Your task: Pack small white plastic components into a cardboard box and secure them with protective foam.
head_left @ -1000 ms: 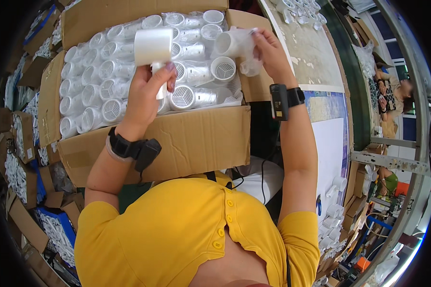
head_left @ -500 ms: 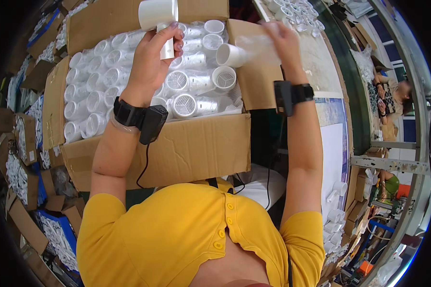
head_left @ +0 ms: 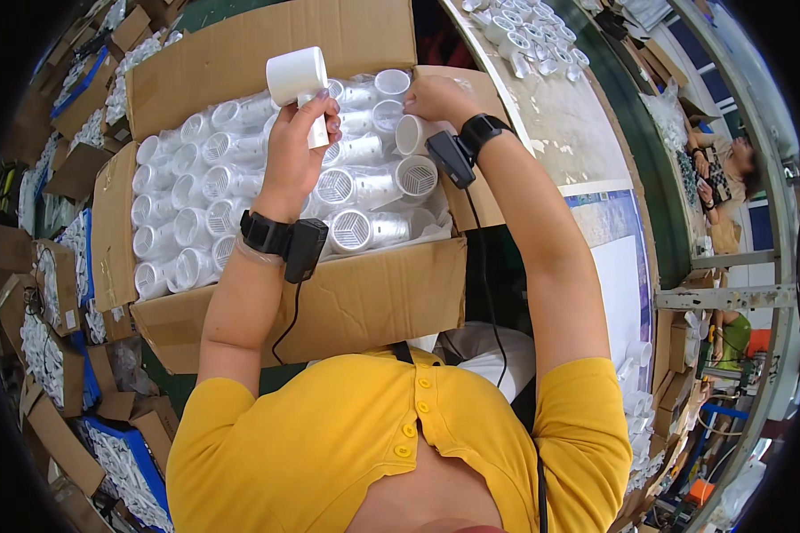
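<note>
While the narrow stem of a glossy white plastic fitting (head_left: 293,75) is clamped between the thumb and fingers of the left hand (head_left: 295,147), its wide cylindrical cup is held just beyond those fingers. The right hand (head_left: 434,98) is bent inward at the wrist, well apart from the left; its fingertips are hidden, so whether they are together or clamped on anything cannot be told. Just below the right hand, a smooth, open-mouthed white plastic cylinder (head_left: 411,135) is seen. Beneath and around both hands, rows of slotted white plastic cups (head_left: 333,186) wrapped in clear film are contained in an open brown cardboard box (head_left: 302,302). A black box-shaped device (head_left: 307,249) is strapped at the left wrist, and a matching black wrist unit (head_left: 451,160) is strapped at the right. To the right of the right hand, a worn beige tabletop (head_left: 551,115) is located, on whose far part loose small white plastic parts (head_left: 533,44) are clustered.
</note>
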The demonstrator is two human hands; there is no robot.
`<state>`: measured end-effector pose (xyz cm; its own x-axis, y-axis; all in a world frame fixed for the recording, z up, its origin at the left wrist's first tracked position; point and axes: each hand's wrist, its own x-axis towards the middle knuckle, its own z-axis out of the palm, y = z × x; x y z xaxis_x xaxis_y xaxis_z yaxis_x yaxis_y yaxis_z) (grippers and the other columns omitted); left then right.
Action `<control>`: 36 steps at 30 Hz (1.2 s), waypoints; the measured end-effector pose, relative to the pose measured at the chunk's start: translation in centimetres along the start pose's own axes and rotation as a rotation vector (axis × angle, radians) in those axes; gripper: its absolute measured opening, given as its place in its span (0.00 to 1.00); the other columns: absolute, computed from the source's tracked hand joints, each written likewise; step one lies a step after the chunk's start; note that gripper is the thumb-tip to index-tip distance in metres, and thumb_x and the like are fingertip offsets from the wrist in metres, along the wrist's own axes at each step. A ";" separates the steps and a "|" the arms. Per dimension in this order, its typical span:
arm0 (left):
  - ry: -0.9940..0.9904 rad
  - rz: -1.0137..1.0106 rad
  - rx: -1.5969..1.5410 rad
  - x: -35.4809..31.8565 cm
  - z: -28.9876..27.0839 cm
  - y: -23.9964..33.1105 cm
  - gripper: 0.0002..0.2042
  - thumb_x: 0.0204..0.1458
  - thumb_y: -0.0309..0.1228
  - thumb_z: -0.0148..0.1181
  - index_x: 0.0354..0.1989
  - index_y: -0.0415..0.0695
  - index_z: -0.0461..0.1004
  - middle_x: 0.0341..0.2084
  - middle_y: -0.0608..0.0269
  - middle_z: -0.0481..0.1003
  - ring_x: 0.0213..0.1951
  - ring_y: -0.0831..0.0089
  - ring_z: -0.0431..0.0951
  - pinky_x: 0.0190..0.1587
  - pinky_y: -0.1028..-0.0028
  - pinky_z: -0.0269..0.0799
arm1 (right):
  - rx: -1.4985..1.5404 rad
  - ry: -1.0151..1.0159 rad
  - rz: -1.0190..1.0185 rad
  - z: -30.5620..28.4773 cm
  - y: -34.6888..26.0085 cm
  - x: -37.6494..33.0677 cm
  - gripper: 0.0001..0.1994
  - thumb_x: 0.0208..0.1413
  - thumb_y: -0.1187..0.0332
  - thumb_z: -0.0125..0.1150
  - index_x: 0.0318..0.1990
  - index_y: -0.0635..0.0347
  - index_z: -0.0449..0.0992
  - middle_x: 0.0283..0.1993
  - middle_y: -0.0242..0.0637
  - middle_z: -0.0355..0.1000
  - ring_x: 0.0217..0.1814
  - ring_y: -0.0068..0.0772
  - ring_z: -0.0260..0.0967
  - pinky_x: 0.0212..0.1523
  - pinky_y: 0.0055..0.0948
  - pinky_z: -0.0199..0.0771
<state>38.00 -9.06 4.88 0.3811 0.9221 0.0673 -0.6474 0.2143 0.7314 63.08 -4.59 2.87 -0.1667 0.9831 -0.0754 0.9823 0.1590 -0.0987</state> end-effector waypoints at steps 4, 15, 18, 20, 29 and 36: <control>0.023 -0.010 0.001 0.2 -0.8 -0.5 0.10 0.52 0.30 0.56 0.38 0.40 0.66 0.26 0.64 0.70 0.26 0.78 0.68 0.29 0.78 0.66 | 0.001 0.071 -0.047 0.2 0.4 -0.1 0.13 0.48 0.58 0.58 0.36 0.55 0.79 0.32 0.43 0.75 0.35 0.44 0.72 0.38 0.36 0.70; 0.069 -0.005 0.039 0.0 -1.3 -0.7 0.09 0.51 0.30 0.56 0.38 0.41 0.66 0.25 0.64 0.70 0.25 0.78 0.69 0.28 0.78 0.66 | 0.965 0.304 0.252 -3.9 -3.0 -4.5 0.12 0.62 0.62 0.46 0.40 0.59 0.72 0.29 0.29 0.70 0.30 0.22 0.68 0.32 0.23 0.67; 0.105 0.016 0.041 0.2 -0.8 -0.7 0.10 0.51 0.30 0.57 0.38 0.41 0.66 0.25 0.65 0.70 0.25 0.78 0.68 0.27 0.79 0.66 | 1.011 0.478 0.184 -2.8 -0.9 -3.8 0.13 0.63 0.62 0.45 0.41 0.60 0.72 0.29 0.28 0.70 0.30 0.20 0.67 0.32 0.21 0.67; 0.122 0.027 0.043 0.4 -0.6 -0.7 0.10 0.51 0.30 0.57 0.39 0.42 0.66 0.25 0.65 0.70 0.25 0.78 0.68 0.27 0.79 0.65 | 1.192 0.741 -0.136 -1.3 2.5 -2.4 0.13 0.63 0.62 0.45 0.41 0.61 0.73 0.29 0.28 0.70 0.30 0.21 0.67 0.32 0.21 0.67; 0.165 0.038 -0.003 0.3 -1.4 -0.3 0.09 0.51 0.30 0.56 0.38 0.41 0.66 0.24 0.65 0.69 0.25 0.79 0.68 0.26 0.80 0.65 | 0.387 0.483 0.365 -3.9 3.8 0.2 0.20 0.47 0.56 0.60 0.45 0.57 0.75 0.39 0.47 0.75 0.42 0.47 0.72 0.45 0.36 0.71; 0.162 0.021 0.024 0.5 -1.1 -0.9 0.09 0.51 0.29 0.55 0.37 0.40 0.66 0.24 0.65 0.69 0.24 0.79 0.68 0.26 0.80 0.64 | -0.026 0.140 0.093 -1.1 1.1 1.8 0.16 0.44 0.58 0.60 0.41 0.50 0.78 0.38 0.41 0.76 0.41 0.45 0.73 0.42 0.36 0.73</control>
<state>38.05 -8.44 3.56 0.2549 0.9666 -0.0266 -0.6373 0.1886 0.7472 63.98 -2.51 3.75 -0.0628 0.9964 0.0565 0.9951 0.0669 -0.0724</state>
